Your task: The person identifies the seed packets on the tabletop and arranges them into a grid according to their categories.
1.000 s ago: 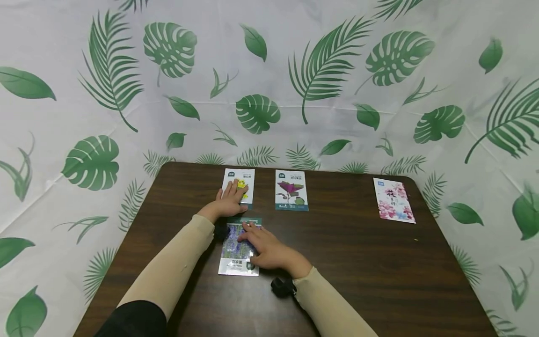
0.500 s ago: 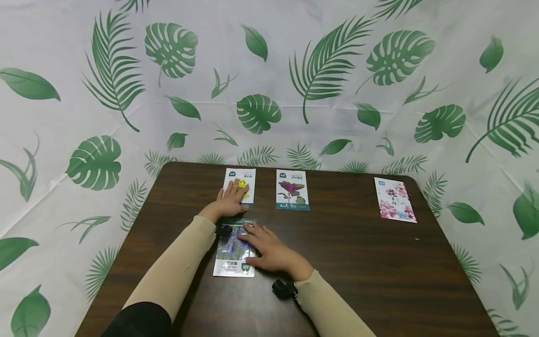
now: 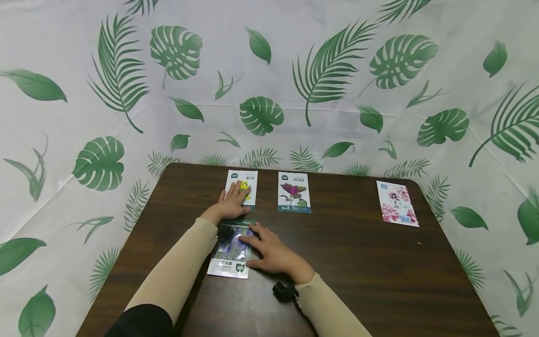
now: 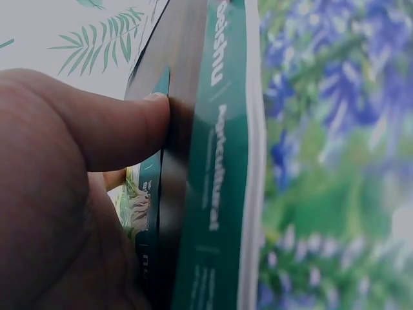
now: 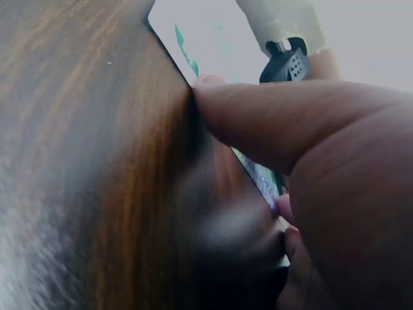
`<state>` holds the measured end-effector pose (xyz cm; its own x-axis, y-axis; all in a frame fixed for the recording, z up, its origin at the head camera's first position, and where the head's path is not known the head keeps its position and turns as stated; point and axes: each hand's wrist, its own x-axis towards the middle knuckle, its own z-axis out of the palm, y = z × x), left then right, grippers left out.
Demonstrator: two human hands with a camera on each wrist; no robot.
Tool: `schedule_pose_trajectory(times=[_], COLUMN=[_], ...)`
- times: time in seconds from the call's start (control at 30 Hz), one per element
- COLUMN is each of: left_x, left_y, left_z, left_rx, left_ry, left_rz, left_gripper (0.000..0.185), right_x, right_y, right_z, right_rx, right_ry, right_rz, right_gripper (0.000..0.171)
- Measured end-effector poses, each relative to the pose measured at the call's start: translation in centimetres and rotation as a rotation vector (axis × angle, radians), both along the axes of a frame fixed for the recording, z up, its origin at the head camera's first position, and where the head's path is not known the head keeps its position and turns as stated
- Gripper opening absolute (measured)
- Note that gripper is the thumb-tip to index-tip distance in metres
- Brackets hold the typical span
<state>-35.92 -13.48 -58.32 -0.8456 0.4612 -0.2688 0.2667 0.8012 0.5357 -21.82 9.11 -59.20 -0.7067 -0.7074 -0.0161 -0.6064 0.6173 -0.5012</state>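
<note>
My left hand [image 3: 233, 202] lies flat on a white seed packet with a yellow flower [image 3: 244, 179] at the far side of the dark wooden table [image 3: 362, 267]. My right hand [image 3: 270, 249] presses with straight fingers on a lavender-printed seed packet [image 3: 229, 258] nearer to me, which lies slightly askew. In the left wrist view my thumb [image 4: 122, 129] sits beside the lavender packet's green band [image 4: 216, 181]. The right wrist view shows my thumb [image 5: 271, 116] down on the tabletop [image 5: 90, 168] at the packet's edge.
A packet with a purple-leaved plant [image 3: 294, 192] lies right of the yellow one. A pink blossom packet [image 3: 397, 204] lies at the far right. A leaf-print cloth [image 3: 269, 70] walls in the table on three sides.
The lavender packet has slid a little left under my right hand, its near end swinging leftward. My left hand stays on the yellow-flower packet.
</note>
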Motion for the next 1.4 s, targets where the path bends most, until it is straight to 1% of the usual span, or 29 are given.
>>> schedule_pose_trajectory(times=[0.17, 0.27, 0.37, 0.43, 0.53, 0.6, 0.7, 0.8, 0.87, 0.93, 1.07, 1.1, 1.27, 1.4], left_x=[0.1, 0.0, -0.2, -0.3, -0.5, -0.6, -0.6, -0.4, -0.3, -0.2, -0.2, 0.0, 0.0, 0.2], left_y=[-0.1, -0.2, -0.4, -0.6, -0.8, -0.9, -1.0, -0.9, -0.8, -0.6, -0.5, -0.4, -0.5, -0.4], left_z=[0.1, 0.0, -0.1, -0.2, -0.4, -0.5, -0.4, 0.1, 0.1, 0.5, 0.4, 0.6, 0.3, 0.3], left_rx=[-0.018, -0.018, -0.012, -0.005, 0.005, 0.008, 0.009, 0.009, 0.023, 0.032, 0.04, 0.036, 0.062, 0.066], left_ry=[-0.002, 0.001, -0.011, -0.021, -0.028, -0.023, -0.017, -0.015, -0.012, -0.017, -0.029, -0.036, -0.033, -0.04], left_rz=[0.023, 0.023, 0.024, 0.027, 0.032, 0.034, 0.033, 0.022, 0.015, 0.01, 0.009, 0.013, 0.01, 0.008], left_gripper=[0.081, 0.081, 0.082, 0.082, 0.083, 0.083, 0.083, 0.082, 0.082, 0.082, 0.082, 0.082, 0.081, 0.081], right_x=[-0.1, -0.1, -0.3, -0.4, -0.8, -1.1, -1.6, -2.0, -2.3, -2.5, -3.1, -3.2, -4.2, -5.0], right_y=[-0.1, -0.1, 0.0, 0.3, 1.0, 1.6, 2.7, 4.0, 5.0, 6.0, 7.9, 8.4, 11.5, 14.3], right_z=[-0.5, -0.5, -0.4, -0.3, -0.3, -0.3, -0.9, -1.4, -1.4, -1.4, -1.1, -1.0, -0.2, 0.1], right_rx=[-0.024, -0.041, -0.093, -0.158, -0.312, -0.441, -0.683, -0.91, -0.999, -1.038, -1.072, -1.081, -1.104, -1.113], right_ry=[0.014, 0.01, -0.044, -0.138, -0.289, -0.396, -0.532, -0.636, -0.67, -0.663, -0.619, -0.608, -0.543, -0.463], right_rz=[0.029, 0.025, 0.011, -0.002, -0.011, -0.024, -0.04, -0.044, -0.053, -0.068, -0.126, -0.142, -0.237, -0.313], right_gripper=[0.074, 0.073, 0.07, 0.066, 0.06, 0.057, 0.054, 0.052, 0.052, 0.052, 0.05, 0.05, 0.048, 0.046])
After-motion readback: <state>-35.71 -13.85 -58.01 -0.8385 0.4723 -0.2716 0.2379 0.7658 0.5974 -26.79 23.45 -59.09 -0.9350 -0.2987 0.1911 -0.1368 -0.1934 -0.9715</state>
